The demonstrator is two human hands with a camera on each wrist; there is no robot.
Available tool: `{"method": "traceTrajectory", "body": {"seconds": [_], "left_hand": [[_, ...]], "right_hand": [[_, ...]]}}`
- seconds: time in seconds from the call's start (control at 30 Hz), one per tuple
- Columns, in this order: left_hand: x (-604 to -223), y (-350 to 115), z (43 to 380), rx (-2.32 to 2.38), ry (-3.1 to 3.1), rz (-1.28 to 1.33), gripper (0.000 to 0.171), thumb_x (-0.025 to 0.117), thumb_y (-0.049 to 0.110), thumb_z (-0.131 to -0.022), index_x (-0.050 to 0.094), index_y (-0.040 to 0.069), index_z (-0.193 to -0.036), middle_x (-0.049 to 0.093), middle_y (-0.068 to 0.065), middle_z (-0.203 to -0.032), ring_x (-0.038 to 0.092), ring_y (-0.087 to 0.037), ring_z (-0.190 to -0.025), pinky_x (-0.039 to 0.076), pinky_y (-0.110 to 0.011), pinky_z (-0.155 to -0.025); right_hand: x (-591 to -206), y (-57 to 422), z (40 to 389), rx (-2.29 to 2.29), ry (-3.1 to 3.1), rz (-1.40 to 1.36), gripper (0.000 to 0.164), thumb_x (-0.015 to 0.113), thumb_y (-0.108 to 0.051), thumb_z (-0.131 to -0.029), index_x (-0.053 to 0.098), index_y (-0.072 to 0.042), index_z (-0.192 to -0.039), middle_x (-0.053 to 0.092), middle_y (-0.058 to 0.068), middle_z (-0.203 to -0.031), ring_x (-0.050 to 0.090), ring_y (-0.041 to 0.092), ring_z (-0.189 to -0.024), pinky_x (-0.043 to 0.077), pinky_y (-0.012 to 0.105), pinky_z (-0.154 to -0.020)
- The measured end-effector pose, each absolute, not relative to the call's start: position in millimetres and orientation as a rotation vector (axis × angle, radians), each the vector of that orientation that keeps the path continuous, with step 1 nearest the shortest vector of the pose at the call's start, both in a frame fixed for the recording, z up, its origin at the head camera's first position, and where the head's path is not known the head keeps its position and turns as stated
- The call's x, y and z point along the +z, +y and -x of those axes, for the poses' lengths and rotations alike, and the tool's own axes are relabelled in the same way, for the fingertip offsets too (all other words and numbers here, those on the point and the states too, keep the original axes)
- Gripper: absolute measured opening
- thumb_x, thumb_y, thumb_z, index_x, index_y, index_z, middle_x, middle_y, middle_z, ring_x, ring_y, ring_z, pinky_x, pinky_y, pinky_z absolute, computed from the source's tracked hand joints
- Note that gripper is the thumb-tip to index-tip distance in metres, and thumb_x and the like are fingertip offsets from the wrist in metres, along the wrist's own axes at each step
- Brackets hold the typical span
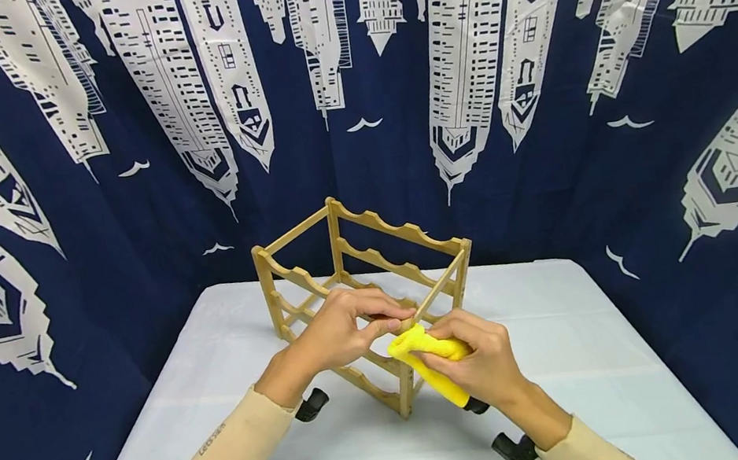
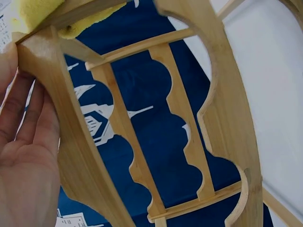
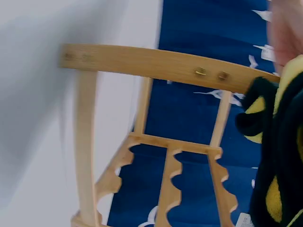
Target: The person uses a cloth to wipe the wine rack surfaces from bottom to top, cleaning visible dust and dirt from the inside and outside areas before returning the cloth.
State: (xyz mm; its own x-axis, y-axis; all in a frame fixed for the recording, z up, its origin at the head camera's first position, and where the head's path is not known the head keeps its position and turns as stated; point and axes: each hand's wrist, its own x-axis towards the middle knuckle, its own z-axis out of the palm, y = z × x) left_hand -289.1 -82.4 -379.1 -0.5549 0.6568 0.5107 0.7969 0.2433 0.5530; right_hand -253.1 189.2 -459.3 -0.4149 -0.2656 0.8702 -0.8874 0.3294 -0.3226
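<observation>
A wooden wine rack (image 1: 403, 392) with scalloped rails stands on the table, one corner toward me. My left hand (image 1: 343, 325) grips the top rail close to that near corner. In the left wrist view the left fingers (image 2: 45, 125) lie against the scalloped rail (image 2: 78, 142), the thumb on its other side. A folded yellow cloth (image 1: 446, 385) is pinched in my right hand (image 1: 482, 360) and touches the near top corner. In the right wrist view the cloth (image 3: 284, 90) looks partly dark, beside a post (image 3: 175, 66) with small metal fasteners; most of the right hand is hidden there.
A white-covered table (image 1: 574, 358) extends around the rack. Behind it and at both sides hangs a navy curtain (image 1: 360, 168) with white buildings and birds. Black curved pieces (image 1: 514, 448) show near both wrists.
</observation>
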Motion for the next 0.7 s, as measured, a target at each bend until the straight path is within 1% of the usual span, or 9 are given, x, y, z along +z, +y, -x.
{"method": "traceTrajectory", "body": {"seconds": [0.07,0.2,0.3,0.4,0.47,0.57,0.7], "left_hand": [[-379,-83,289,-1.203,-2.338,1.381,0.02,0.083,0.012,-0.109,0.091,0.015,-0.127,0.089,0.001,-0.125,0.083,-0.014,-0.115,0.071,-0.026,-0.094],[-378,-82,285,-1.162,-2.346,1.371,0.019,0.08,0.015,-0.112,0.09,0.017,-0.128,0.089,0.003,-0.125,0.08,-0.009,-0.109,0.069,-0.025,-0.089],[-378,-79,281,-1.141,-2.343,1.351,0.019,0.078,0.019,-0.114,0.089,0.015,-0.129,0.089,0.002,-0.123,0.079,-0.008,-0.102,0.069,-0.025,-0.084],[-377,-73,275,-1.116,-2.346,1.311,0.02,0.079,0.02,-0.114,0.089,0.012,-0.129,0.089,0.0,-0.121,0.079,-0.01,-0.099,0.07,-0.025,-0.079],[-377,-68,272,-1.072,-2.362,1.279,0.022,0.081,0.022,-0.112,0.088,0.01,-0.13,0.089,-0.001,-0.121,0.08,-0.012,-0.101,0.069,-0.024,-0.08],[-377,-61,268,-0.985,-2.395,1.236,0.029,0.088,0.024,-0.107,0.087,0.007,-0.131,0.089,-0.003,-0.12,0.082,-0.015,-0.104,0.069,-0.021,-0.087],[-379,-56,263,-0.904,-2.389,1.205,0.033,0.094,0.017,-0.101,0.086,0.003,-0.13,0.089,-0.007,-0.119,0.085,-0.019,-0.107,0.07,-0.024,-0.094]], "right_hand": [[-454,190,253,1.084,-1.865,-1.003,0.04,0.104,0.012,-0.069,0.085,-0.005,-0.099,0.085,0.013,-0.097,0.081,0.027,-0.081,0.067,0.012,-0.085],[-455,195,252,1.074,-1.88,-1.006,0.038,0.106,0.006,-0.073,0.085,-0.007,-0.103,0.086,0.012,-0.101,0.082,0.026,-0.085,0.067,0.013,-0.087],[-458,203,252,1.062,-1.899,-1.028,0.039,0.107,0.001,-0.077,0.086,-0.009,-0.107,0.087,0.011,-0.104,0.083,0.025,-0.088,0.067,0.013,-0.089],[-459,213,252,1.051,-1.92,-1.039,0.043,0.107,0.001,-0.076,0.087,-0.01,-0.112,0.087,0.01,-0.106,0.083,0.024,-0.091,0.067,0.013,-0.091],[-461,220,251,1.044,-1.937,-1.023,0.049,0.108,0.003,-0.073,0.087,-0.011,-0.114,0.087,0.009,-0.107,0.083,0.023,-0.092,0.066,0.012,-0.092],[-463,230,250,1.048,-1.983,-0.969,0.056,0.108,0.006,-0.069,0.088,-0.012,-0.119,0.088,0.008,-0.111,0.083,0.019,-0.096,0.064,0.01,-0.092],[-468,238,249,1.054,-2.038,-0.909,0.061,0.108,0.005,-0.07,0.088,-0.014,-0.124,0.087,0.007,-0.117,0.082,0.015,-0.104,0.063,0.01,-0.094]]}}
